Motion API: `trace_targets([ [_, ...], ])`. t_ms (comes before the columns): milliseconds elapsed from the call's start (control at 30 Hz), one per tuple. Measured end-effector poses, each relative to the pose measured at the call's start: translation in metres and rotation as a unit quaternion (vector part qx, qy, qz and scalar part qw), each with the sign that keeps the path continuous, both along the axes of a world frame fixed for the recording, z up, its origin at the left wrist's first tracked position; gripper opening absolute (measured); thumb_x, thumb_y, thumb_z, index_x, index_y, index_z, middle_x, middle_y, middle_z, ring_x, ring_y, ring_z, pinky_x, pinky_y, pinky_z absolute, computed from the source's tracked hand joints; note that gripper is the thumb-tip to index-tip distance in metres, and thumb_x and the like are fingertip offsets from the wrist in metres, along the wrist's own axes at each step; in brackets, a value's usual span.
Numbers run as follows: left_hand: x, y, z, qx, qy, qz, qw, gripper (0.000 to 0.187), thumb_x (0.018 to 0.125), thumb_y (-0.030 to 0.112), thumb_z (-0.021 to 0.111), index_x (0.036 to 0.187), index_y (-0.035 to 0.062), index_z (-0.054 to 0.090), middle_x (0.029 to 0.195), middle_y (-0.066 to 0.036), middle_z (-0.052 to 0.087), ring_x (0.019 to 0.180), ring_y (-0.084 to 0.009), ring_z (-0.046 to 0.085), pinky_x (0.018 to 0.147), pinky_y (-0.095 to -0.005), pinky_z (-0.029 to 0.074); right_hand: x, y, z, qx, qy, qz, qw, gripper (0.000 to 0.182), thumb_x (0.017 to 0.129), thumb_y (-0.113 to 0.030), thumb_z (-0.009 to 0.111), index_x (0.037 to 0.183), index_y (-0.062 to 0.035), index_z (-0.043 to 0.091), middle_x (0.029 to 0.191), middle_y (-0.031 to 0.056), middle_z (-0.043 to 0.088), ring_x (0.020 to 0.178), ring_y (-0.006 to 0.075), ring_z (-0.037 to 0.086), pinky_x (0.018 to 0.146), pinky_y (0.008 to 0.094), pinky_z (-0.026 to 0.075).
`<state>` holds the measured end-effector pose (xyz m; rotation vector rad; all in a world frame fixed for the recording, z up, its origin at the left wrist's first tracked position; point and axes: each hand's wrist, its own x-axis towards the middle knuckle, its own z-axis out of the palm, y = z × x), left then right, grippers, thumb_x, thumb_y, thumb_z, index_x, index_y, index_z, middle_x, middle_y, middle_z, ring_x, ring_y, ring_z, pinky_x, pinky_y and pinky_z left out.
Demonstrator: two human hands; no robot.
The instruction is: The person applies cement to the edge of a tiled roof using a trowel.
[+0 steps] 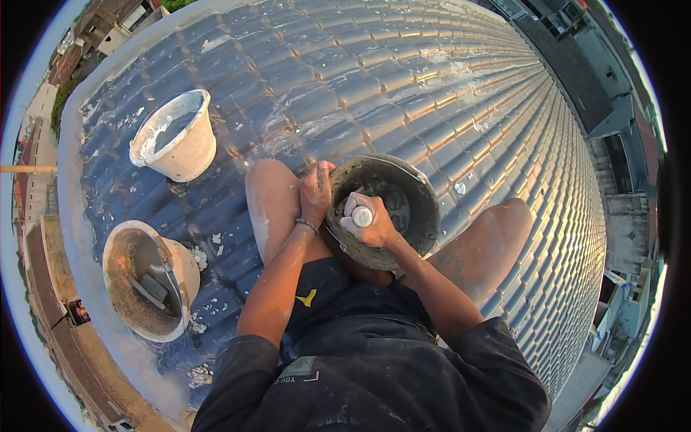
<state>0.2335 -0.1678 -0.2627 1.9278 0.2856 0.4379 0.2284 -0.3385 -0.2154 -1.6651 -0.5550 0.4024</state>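
Note:
A dark bucket (425, 193) stands between my legs on the roof, with wet grey mortar (394, 196) inside. My left hand (314, 194) is closed on the bucket's left rim. Over the bucket's opening, my right hand (373, 222) is wrapped around an upright tool handle (362, 216). Only the handle's pale round end shows; the tool's lower part is hidden beneath my fist, so its kind cannot be made out.
Two whitish buckets stand to the left: a tilted upper bucket (188, 153) and a lower bucket (188, 277) holding a dark flat piece (152, 288). White crumbs (199, 257) lie beside them. Glazed roof tiles (497, 155) slope away, bordered by a pale ridge (75, 216) at left.

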Motion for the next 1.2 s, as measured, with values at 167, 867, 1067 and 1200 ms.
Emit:
trace_targets([
  [167, -0.002, -0.001, -0.004, 0.007, -0.002, 0.012, 1.0, 0.039, 0.107, 0.03, 0.044, 0.097, 0.0004, 0.066, 0.085, -0.017, 0.068, 0.081, -0.0332, 0.068, 0.075, -0.0392, 0.051, -0.007, -0.014, 0.009, 0.013, -0.024, 0.051, 0.998, 0.019, 0.073, -0.008, 0.072, 0.075, -0.0043, 0.053, 0.07, 0.0082, 0.057, 0.064, 0.0225, 0.058, 0.065, 0.0358, 0.047],
  [867, 0.002, -0.003, 0.001, -0.011, 0.008, 0.026, 1.0, 0.039, 0.108, 0.033, 0.043, 0.097, 0.0027, 0.065, 0.083, -0.016, 0.066, 0.079, -0.0334, 0.066, 0.074, -0.0392, 0.05, -0.002, -0.047, 0.076, 0.034, 0.081, -0.309, 0.947, 0.023, 0.095, -0.018, 0.071, 0.081, -0.0066, 0.058, 0.075, -0.0004, 0.058, 0.068, 0.007, 0.052, 0.063, 0.0233, 0.043],
  [1067, 0.006, -0.004, 0.001, 0.02, 0.022, 0.016, 0.999, 0.038, 0.107, 0.032, 0.044, 0.096, 0.0023, 0.066, 0.086, -0.017, 0.068, 0.082, -0.0364, 0.067, 0.074, -0.0409, 0.051, -0.012, -0.018, 0.054, 0.075, -0.013, -0.493, 0.867, 0.025, 0.097, -0.025, 0.071, 0.088, -0.0082, 0.056, 0.08, -0.0014, 0.051, 0.071, 0.0069, 0.048, 0.068, 0.0234, 0.042],
  [1200, 0.002, -0.005, 0.003, 0.0, 0.032, 0.023, 0.999, 0.042, 0.107, 0.034, 0.044, 0.096, 0.0007, 0.067, 0.086, -0.018, 0.069, 0.08, -0.0328, 0.067, 0.075, -0.0398, 0.05, 0.015, 0.001, 0.037, 0.138, 0.007, -0.54, 0.83, 0.023, 0.097, -0.023, 0.071, 0.089, -0.0087, 0.055, 0.082, -0.0017, 0.051, 0.075, 0.0069, 0.047, 0.069, 0.0239, 0.042],
])
